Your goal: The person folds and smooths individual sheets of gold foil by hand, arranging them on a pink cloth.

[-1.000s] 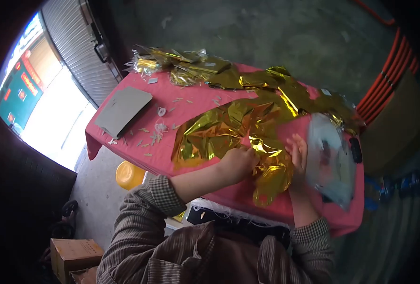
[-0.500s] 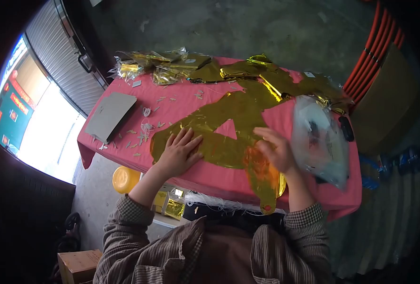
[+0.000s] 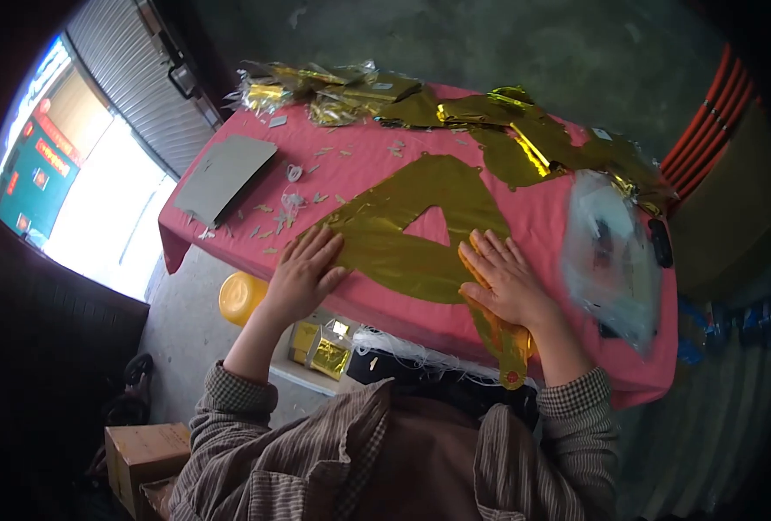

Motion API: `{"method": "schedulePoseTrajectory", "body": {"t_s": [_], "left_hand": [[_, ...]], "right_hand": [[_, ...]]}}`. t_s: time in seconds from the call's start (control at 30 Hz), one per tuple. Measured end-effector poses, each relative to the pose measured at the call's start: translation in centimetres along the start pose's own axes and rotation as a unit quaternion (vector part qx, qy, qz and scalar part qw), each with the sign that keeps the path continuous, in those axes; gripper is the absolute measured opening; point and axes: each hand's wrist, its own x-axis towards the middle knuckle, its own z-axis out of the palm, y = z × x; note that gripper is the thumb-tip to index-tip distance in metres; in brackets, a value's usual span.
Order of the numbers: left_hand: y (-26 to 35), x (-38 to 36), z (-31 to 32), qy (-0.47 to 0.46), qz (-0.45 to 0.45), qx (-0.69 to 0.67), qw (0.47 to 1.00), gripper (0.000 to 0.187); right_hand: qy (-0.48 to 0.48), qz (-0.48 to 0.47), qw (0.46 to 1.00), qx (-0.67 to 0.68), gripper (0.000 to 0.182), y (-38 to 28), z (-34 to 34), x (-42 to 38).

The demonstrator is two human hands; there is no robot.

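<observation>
Seems to be pressing the gold foil sheet [image 3: 416,267] flat on the pink cloth [image 3: 537,213] with left hand [image 3: 306,273] and right hand [image 3: 509,285] (both with fingers slightly apart); probably calls next for gentle, even pressure.

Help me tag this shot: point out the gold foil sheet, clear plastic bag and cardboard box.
Gold foil sheet [image 3: 411,266], head view: below its triangular hole.
Clear plastic bag [image 3: 609,265], head view: its middle.
Cardboard box [image 3: 148,445], head view: its top face.

A shiny gold foil piece [image 3: 411,263] with a triangular hole lies mostly flat, reaching the table's [image 3: 542,204] near edge.
</observation>
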Motion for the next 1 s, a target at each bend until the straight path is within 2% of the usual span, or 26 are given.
{"method": "schedulePoseTrajectory", "body": {"t_s": [0.1,0.13,0.23,0.33,0.37,0.4,0.5,0.53,0.6,0.67,0.8,0.93,1.0], "left_hand": [[-2.0,-2.0,-0.1,0.066,-0.105,0.049,0.991,0.049],[-3.1,-2.9,0.0,0.066,-0.112,0.051,0.99,0.049],[-5.4,-5.1,0.1,0.148,-0.233,0.12,0.954,0.043],[-6.3,-6.2,-0.3,0.19,-0.258,0.113,0.941,0.036],[-6.4,-6.2,-0.4,0.235,-0.219,0.116,0.94,0.029],[-6.4,-5.9,-0.7,0.239,-0.218,0.117,0.939,0.029],[-5.3,-3.1,-1.6,0.278,-0.094,0.005,0.956,0.025],[-4.7,-1.6,-1.9,0.285,-0.089,0.004,0.954,0.025],[-3.3,1.7,-2.5,0.197,-0.019,-0.052,0.979,0.025],[-3.2,5.9,-2.4,0.156,0.04,0.012,0.987,0.027],[-4.6,15.4,-1.0,0.02,0.037,0.057,0.997,0.028],[-5.5,23.3,1.6,0.004,0.028,0.064,0.998,0.028],[-5.3,26.3,3.0,0.052,0.031,0.069,0.996,0.029]], "right_hand": [[0.008,0.004,1.0,-0.022,0.064,0.1,0.0,0.1],[0.006,-0.003,1.0,-0.02,0.064,0.1,0.0,0.1],[0.003,0.009,1.0,-0.023,0.064,-0.1,-0.1,0.2],[0.003,0.008,1.0,-0.018,0.064,-0.1,-0.1,0.2],[0.001,0.007,1.0,-0.018,0.064,-0.1,-0.1,0.2],[0.005,0.005,1.0,-0.02,0.064,-0.2,-0.1,0.3],[0.005,0.01,1.0,-0.026,0.065,-0.2,-0.2,0.2],[0.004,0.011,1.0,-0.019,0.065,-0.2,-0.2,0.2],[0.008,0.009,1.0,-0.017,0.065,-0.2,-0.2,0.2],[0.006,0.007,1.0,-0.011,0.065,-0.2,-0.1,0.2],[0.018,0.006,1.0,0.015,0.065,0.0,0.0,0.2],[0.02,0.006,0.999,0.024,0.062,-0.2,-0.4,0.2],[0.025,0.012,0.999,0.026,0.061,-0.2,-0.3,0.4]]}}
